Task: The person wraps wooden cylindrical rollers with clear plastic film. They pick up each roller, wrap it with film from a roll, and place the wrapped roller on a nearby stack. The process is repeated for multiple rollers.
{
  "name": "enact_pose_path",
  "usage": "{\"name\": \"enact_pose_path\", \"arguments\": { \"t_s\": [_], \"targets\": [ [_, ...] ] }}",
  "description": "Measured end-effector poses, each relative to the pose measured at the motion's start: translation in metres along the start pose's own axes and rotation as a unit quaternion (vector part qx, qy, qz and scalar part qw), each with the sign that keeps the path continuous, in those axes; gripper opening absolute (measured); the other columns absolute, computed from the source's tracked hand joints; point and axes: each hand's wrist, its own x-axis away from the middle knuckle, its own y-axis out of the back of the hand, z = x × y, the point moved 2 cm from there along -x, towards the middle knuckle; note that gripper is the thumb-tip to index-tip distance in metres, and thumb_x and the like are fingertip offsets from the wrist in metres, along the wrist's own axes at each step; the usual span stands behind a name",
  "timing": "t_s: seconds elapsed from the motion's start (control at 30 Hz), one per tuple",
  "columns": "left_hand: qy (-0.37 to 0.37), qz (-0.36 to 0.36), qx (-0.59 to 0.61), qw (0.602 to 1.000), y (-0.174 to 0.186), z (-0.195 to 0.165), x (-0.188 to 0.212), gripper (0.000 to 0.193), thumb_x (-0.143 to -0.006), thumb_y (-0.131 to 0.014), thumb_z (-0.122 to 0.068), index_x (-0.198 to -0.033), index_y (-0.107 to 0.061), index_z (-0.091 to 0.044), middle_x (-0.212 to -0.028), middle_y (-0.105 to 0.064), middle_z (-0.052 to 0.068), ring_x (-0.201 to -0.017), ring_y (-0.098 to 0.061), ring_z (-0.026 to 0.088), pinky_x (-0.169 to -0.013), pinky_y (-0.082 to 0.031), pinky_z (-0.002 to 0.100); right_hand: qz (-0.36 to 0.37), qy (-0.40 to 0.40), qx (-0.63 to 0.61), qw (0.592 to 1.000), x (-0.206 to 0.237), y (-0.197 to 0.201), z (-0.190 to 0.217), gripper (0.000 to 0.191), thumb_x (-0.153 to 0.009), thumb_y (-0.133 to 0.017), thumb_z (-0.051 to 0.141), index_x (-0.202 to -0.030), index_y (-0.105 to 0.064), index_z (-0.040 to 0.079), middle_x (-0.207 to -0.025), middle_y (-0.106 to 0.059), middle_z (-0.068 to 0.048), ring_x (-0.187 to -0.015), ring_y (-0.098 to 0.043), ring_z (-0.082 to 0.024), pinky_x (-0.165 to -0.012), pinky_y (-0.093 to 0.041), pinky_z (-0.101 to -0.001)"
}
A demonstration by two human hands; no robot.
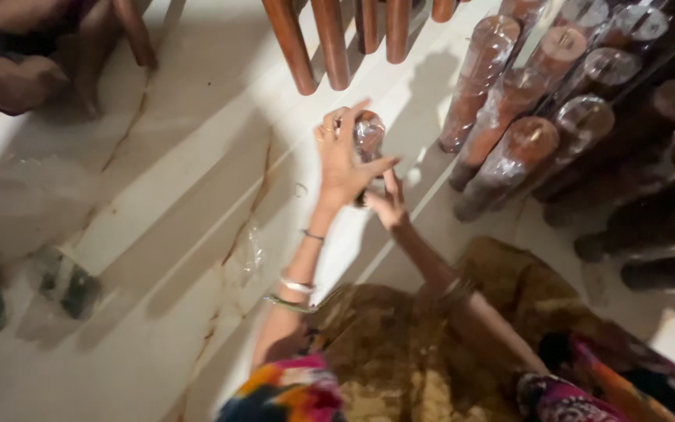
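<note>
A wooden leg in clear plastic wrap (pixel 369 137) is standing upright on the pale floor (pixel 158 234), with the left hand (pixel 343 160) closing around its top and the right hand (pixel 389 205) gripping lower down. Many wrapped legs (pixel 509 156) are already lying stacked just right, while bare legs (pixel 330 39) are waiting beyond, so the wrapping looks partly done.

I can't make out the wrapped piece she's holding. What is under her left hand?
The left hand covers a brown wooden cylinder in clear plastic wrap; the right hand supports its lower end. Its middle is hidden by the palm.
</note>
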Motion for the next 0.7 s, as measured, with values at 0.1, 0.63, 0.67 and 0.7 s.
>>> {"name": "enact_pose_path", "arguments": {
  "t_s": [0.1,0.63,0.67,0.7],
  "targets": [
    [-0.007,0.171,0.221,0.96,0.011,0.038,-0.015,0.077,-0.067,-0.092,-0.016,-0.136,-0.057,-0.007,-0.132,-0.061,0.015,-0.12,-0.054,0.029,-0.109,-0.046,0.038,0.326,-0.192,-0.094,0.921,-0.046,0.02,-0.009,0.074,-0.086,-0.061,0.021,-0.154,-0.041,-0.001,-0.145,-0.054,-0.023,-0.133,-0.054,-0.033,-0.11,-0.046,-0.0424],
    [0.214,0.159,0.224,0.937,-0.009,0.077,0.049,0.073,-0.068,-0.095,-0.027,-0.13,-0.061,-0.008,-0.12,-0.071,0.009,-0.109,-0.069,0.022,-0.096,-0.055,0.039,0.25,-0.139,-0.104,0.952,-0.033,-0.014,-0.035,0.074,-0.085,-0.077,0.024,-0.146,-0.046,-0.002,-0.139,-0.053,-0.02,-0.127,-0.056,-0.029,-0.108,-0.049,-0.0431],
    [0.242,0.077,0.155,0.955,-0.016,0.081,0.05,0.071,-0.067,-0.097,-0.028,-0.126,-0.063,-0.008,-0.114,-0.072,0.009,-0.104,-0.071,0.022,-0.093,-0.056,0.038,0.181,-0.077,-0.068,0.978,-0.02,-0.024,-0.035,0.077,-0.084,-0.078,0.026,-0.148,-0.045,-0.001,-0.141,-0.05,-0.02,-0.129,-0.054,-0.03,-0.109,-0.048,-0.044],
    [0.26,-0.005,0.086,0.962,-0.02,0.08,0.05,0.068,-0.067,-0.099,-0.029,-0.123,-0.065,-0.008,-0.109,-0.073,0.008,-0.1,-0.073,0.021,-0.09,-0.057,0.038,0.088,-0.013,-0.012,0.996,0.002,-0.036,-0.03,0.081,-0.082,-0.08,0.027,-0.149,-0.043,0.0,-0.143,-0.047,-0.021,-0.131,-0.052,-0.031,-0.11,-0.047,-0.0449]
  ]
}}
